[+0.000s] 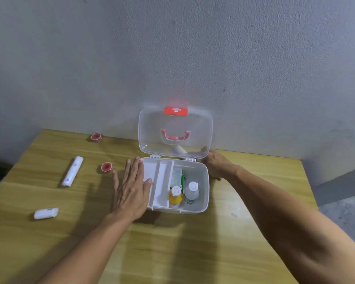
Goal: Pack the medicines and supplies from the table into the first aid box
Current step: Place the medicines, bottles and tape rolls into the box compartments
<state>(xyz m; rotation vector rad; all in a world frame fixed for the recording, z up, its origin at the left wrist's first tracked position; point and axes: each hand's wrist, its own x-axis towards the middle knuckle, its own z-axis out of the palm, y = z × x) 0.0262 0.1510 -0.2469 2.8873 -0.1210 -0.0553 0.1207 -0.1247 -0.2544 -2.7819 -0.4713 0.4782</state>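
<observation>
My first aid box (201, 181) sits open on the wooden table (49, 242), right in the middle, with its clear lid (175, 132) standing up at 12 o'clock. My left hand (131, 189) lies flat with fingers spread, at 9 o'clock of the box, touching its white tray (162, 181). My right hand (217, 165) is at 3 o'clock, against the box's far corner; I cannot tell if it grips anything. Inside the box stand a yellow bottle (175, 196) and a clear bottle (191, 192), side by side. Out at 9 o'clock lie a red tape roll (106, 167), a long white bandage roll (72, 171), another red tape roll (96, 137) farther back, and a small white pack (46, 213) at 8 o'clock.
</observation>
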